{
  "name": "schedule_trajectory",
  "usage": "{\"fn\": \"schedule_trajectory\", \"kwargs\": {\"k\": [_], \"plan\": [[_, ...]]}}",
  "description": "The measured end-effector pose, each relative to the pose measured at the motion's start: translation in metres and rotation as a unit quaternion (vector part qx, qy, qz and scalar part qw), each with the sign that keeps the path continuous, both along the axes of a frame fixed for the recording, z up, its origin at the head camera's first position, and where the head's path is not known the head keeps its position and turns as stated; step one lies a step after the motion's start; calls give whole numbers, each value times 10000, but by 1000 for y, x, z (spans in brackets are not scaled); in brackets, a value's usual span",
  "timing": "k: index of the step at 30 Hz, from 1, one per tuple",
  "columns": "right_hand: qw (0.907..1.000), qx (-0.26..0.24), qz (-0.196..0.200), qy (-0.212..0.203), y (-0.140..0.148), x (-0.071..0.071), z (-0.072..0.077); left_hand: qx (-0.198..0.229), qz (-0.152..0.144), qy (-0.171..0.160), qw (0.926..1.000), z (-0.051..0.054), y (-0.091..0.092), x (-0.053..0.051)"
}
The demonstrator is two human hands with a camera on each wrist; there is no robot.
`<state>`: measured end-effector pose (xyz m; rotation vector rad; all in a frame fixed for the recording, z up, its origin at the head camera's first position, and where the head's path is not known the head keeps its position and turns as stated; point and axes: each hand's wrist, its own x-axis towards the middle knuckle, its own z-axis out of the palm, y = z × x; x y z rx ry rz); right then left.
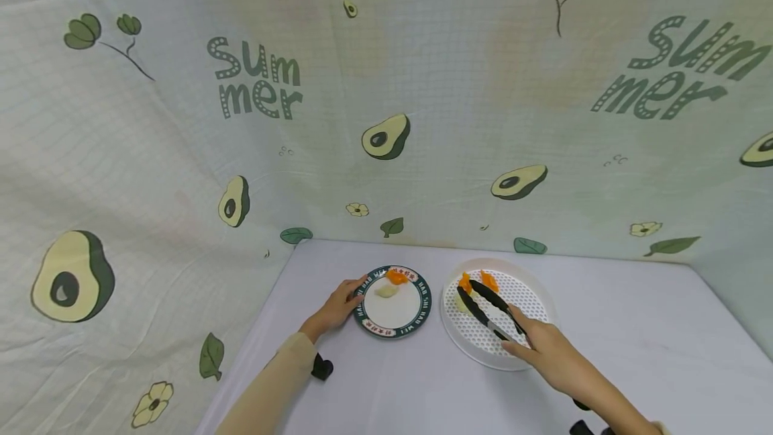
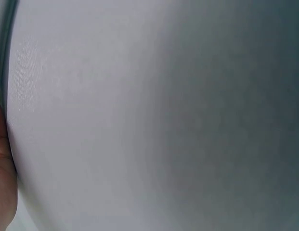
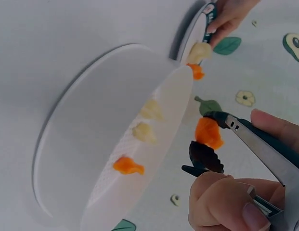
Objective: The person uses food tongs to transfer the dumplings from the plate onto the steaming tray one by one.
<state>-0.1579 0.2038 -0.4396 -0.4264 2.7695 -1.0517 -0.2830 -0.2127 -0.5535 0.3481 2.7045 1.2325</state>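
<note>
My left hand (image 1: 335,307) holds the left rim of a round white plate (image 1: 425,301) with a dark green lettered border. On the plate lie an orange dumpling-like piece (image 1: 396,276) and a pale one (image 1: 386,291). My right hand (image 1: 552,354) grips black-and-silver tongs (image 1: 480,315) over a round white perforated tray (image 1: 483,356). Between the tong tips, in the right wrist view, is an orange dumpling-like piece (image 3: 208,133). Another orange piece (image 3: 128,166) and two pale pieces (image 3: 145,133) lie in the tray. Only part of the left hand shows in the left wrist view.
Plate and tray stand side by side on a white table (image 1: 634,327). A cloth printed with avocados and leaves (image 1: 453,86) hangs behind the table and along its left side. Bare tabletop extends right of the tray.
</note>
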Motion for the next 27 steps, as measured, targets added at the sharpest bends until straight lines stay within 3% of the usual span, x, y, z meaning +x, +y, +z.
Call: {"fn": "schedule_trajectory", "kwargs": {"k": [11,27], "plan": [[9981,586,-89,-165,27,-5,-15,-10,51,-23,10000,0,1,0],[9957,788,-64,-490,40,-13,-31,12,65,-68,10000,2,2,1]]}}
